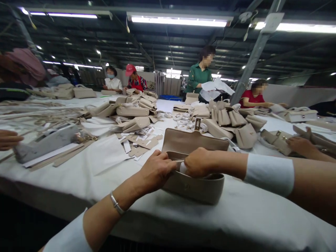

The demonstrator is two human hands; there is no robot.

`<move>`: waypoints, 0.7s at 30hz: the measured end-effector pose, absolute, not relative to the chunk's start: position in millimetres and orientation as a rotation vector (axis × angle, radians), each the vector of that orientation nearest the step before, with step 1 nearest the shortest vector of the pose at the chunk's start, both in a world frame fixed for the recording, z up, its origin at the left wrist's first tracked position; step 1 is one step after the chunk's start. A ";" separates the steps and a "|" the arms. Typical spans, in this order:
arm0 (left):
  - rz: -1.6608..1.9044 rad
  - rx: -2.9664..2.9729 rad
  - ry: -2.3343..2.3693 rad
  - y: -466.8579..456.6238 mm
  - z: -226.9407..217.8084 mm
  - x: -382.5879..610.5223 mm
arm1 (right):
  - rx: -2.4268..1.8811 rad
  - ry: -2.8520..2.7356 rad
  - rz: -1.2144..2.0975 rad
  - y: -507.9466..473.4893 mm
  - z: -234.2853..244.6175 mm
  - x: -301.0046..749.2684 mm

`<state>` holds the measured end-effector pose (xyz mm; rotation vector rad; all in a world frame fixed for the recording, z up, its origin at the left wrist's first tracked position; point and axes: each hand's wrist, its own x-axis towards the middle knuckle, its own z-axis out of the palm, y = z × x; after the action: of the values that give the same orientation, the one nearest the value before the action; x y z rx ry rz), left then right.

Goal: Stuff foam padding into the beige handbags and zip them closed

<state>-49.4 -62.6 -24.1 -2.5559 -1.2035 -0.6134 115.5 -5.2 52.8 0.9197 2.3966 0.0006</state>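
Observation:
A beige handbag (199, 190) stands on the table in front of me, its flap (194, 140) raised with a metal clasp piece on top. My left hand (159, 169) is closed on the bag's left rim, thumb and fingers pinched together. Curled fingers of my right hand (198, 162) reach into the bag's mouth; the fingertips are partly hidden. Just beside them, inside the opening, a small white piece (183, 168) shows, perhaps paper. Whether my right fingers grip it or the bag's lining, I cannot make out.
Piles of beige bags (133, 111) and more bags (225, 117) lie across the white table (147, 199). Cut strips (141, 145) and a white sheet (106, 154) are to the left. Another person's hand (301, 147) works at right, another (9, 140) at left. Several people stand or sit beyond.

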 end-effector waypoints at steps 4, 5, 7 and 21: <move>-0.591 -2.566 -1.204 -64.1 -23.9 -43.3 | 0.934 2.357 -0.035 -9.0 58.1 131.4; -0.612 -2.580 -1.214 -63.7 -23.9 -43.1 | 0.949 2.396 -0.070 -10.1 58.9 136.9; -0.653 -2.598 -1.232 -62.4 -23.9 -43.9 | 0.969 2.501 -0.041 -12.4 59.2 147.3; -0.780 -2.663 -1.198 -63.0 -30.2 -49.2 | -0.045 2.975 0.168 2.9 78.2 149.0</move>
<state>-49.2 -63.0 -30.2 -2.6628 -1.1975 -0.7797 149.0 2.9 78.2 -0.0453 2.9751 0.1677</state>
